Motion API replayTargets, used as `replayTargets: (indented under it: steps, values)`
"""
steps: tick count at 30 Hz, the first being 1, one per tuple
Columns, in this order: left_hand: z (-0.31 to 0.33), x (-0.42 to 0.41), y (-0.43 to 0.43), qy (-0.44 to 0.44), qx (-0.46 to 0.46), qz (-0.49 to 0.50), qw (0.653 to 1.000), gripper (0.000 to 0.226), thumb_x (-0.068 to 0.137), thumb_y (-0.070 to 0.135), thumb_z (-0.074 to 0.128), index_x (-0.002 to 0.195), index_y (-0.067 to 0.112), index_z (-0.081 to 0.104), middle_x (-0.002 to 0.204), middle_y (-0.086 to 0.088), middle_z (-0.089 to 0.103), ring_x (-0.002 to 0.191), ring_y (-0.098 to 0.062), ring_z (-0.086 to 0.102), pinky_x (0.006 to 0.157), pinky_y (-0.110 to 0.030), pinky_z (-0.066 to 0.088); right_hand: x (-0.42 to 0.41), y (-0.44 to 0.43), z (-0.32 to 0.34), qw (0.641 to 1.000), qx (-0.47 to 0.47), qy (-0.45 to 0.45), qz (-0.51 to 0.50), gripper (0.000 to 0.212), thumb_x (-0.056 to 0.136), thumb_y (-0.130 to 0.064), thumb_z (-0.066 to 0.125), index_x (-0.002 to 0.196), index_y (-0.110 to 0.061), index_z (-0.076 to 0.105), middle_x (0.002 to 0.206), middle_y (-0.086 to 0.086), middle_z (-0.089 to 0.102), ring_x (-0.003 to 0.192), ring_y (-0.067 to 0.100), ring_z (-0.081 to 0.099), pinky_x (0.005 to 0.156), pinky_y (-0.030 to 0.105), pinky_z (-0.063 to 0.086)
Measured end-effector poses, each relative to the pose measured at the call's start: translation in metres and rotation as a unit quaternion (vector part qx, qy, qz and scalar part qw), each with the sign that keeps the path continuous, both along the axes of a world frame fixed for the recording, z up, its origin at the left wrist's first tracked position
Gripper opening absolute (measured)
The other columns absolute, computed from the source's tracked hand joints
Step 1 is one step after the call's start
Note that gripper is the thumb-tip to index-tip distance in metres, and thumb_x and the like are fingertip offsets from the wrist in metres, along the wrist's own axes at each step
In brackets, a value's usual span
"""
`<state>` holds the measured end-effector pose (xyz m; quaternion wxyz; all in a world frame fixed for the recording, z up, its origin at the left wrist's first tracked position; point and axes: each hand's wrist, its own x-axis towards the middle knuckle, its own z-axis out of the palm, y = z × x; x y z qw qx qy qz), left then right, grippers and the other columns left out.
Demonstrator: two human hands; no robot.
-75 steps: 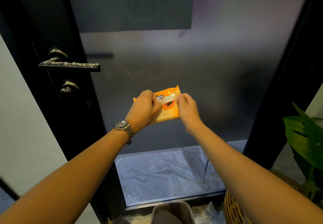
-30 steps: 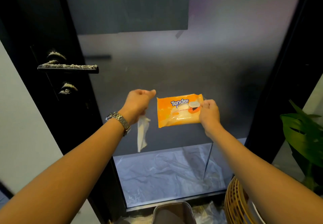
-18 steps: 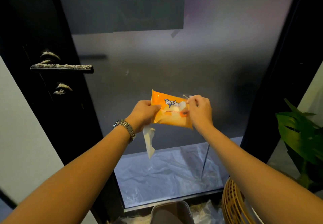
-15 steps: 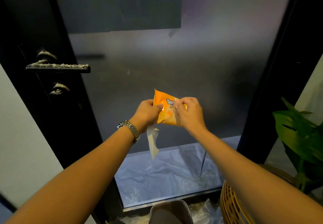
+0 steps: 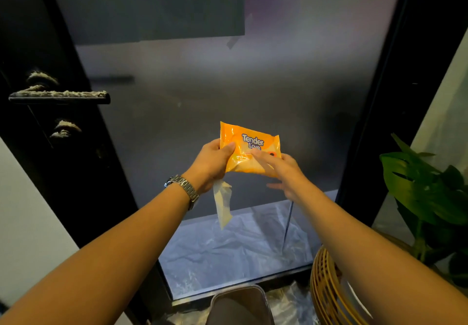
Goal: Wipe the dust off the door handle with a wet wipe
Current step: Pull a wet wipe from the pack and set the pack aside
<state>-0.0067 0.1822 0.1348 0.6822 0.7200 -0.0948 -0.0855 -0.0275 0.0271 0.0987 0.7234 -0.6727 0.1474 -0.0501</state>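
A black lever door handle (image 5: 59,96) coated in pale dust sticks out from the dark door frame at the upper left, with dusty knobs above and below it. In front of the glass, my left hand (image 5: 211,163) grips the left edge of an orange wet wipe pack (image 5: 249,147), thumb on its front. A white wet wipe (image 5: 222,204) hangs down from that same hand. My right hand (image 5: 281,170) lies on the pack's lower right with straight fingers pressing across its flap.
The frosted glass door panel (image 5: 228,84) fills the middle, its black frame (image 5: 395,84) on the right. A green leafy plant (image 5: 428,185) and a wicker basket (image 5: 326,289) stand at the lower right. A grey bin (image 5: 239,304) sits below on plastic sheeting.
The left hand pulled a wipe out of the pack and kept it. Both hands came back together on the pack, and the right fingers now press flat over the flap.
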Motion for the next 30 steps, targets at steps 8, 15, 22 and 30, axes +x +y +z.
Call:
replayTargets:
  steps: [8, 15, 22, 30]
  values:
    - [-0.002, -0.008, -0.016, 0.026, 0.109, -0.047, 0.993, 0.023, 0.092, 0.021, 0.05, 0.111, 0.008, 0.057, 0.083, -0.007, 0.061, 0.052, -0.009, 0.046, 0.037, -0.014, 0.033, 0.001, -0.029, -0.024, 0.99, 0.119, 0.075, -0.021, 0.043, 0.076, -0.027, 0.077, 0.114, -0.012, 0.061, 0.091, 0.004, 0.067, 0.08, 0.017, 0.063, 0.06, 0.034, 0.052]
    - [-0.015, -0.004, -0.019, 0.069, 0.114, 0.001, 0.991, 0.02, 0.088, 0.002, 0.05, 0.107, 0.007, 0.05, 0.082, -0.005, 0.064, 0.065, -0.011, 0.064, 0.039, -0.017, 0.029, -0.018, -0.088, -0.097, 0.969, 0.155, 0.137, -0.138, 0.039, 0.092, -0.016, 0.061, 0.128, -0.005, 0.051, 0.122, 0.017, 0.06, 0.106, 0.029, 0.06, 0.073, 0.037, 0.051]
    - [-0.029, 0.009, -0.023, 0.081, 0.119, 0.024, 0.989, 0.016, 0.088, -0.001, 0.044, 0.095, 0.011, 0.053, 0.081, -0.004, 0.065, 0.065, -0.012, 0.064, 0.033, -0.013, 0.029, -0.067, -0.129, -0.178, 0.921, 0.179, 0.232, -0.258, 0.038, 0.099, -0.007, 0.047, 0.136, -0.003, 0.041, 0.139, 0.022, 0.045, 0.128, 0.035, 0.044, 0.103, 0.05, 0.038]
    - [-0.052, 0.017, -0.05, 0.103, 0.126, 0.011, 0.987, 0.015, 0.086, -0.002, 0.047, 0.09, 0.012, 0.052, 0.077, -0.003, 0.064, 0.059, -0.01, 0.063, 0.038, -0.015, 0.026, -0.102, -0.143, -0.226, 0.877, 0.219, 0.266, -0.335, 0.036, 0.101, -0.002, 0.037, 0.137, 0.001, 0.039, 0.144, 0.023, 0.036, 0.132, 0.038, 0.036, 0.109, 0.053, 0.032]
